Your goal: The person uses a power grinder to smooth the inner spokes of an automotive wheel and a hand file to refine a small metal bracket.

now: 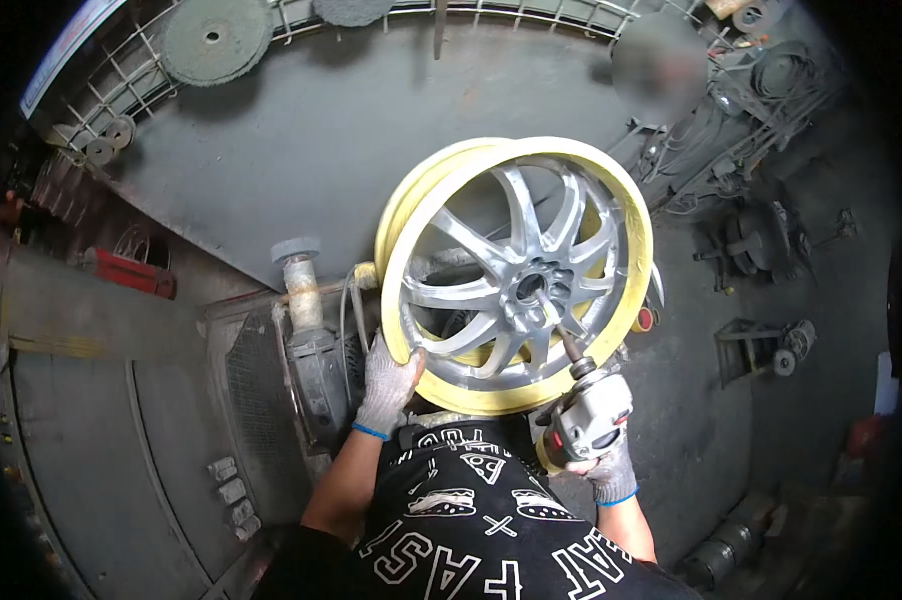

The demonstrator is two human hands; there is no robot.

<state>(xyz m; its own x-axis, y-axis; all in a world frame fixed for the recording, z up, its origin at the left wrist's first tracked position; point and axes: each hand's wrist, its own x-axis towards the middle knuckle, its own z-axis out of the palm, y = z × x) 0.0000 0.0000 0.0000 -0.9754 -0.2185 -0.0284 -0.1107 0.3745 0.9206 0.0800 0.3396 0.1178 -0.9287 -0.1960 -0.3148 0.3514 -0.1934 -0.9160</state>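
Note:
An alloy car wheel rim (511, 285) with a yellow outer lip and bare silver spokes stands tilted in front of me. My left hand (389, 385), in a grey knit glove with a blue cuff, is closed on the lower left of its yellow lip. In my right hand (611, 475), gloved the same way, is a white handheld power grinder (593, 415). Its dark, tapered nose points up toward the spokes at the lower right of the hub. Whether the bit touches the metal, I cannot tell.
Left of the wheel stands a grey motor-like machine (316, 385) with a round disc (296, 247) on top. A wire rack with a large abrasive wheel (216, 40) runs along the far side. Red box (131, 272) at left; machinery (756, 240) and a small metal stand (761, 350) at right.

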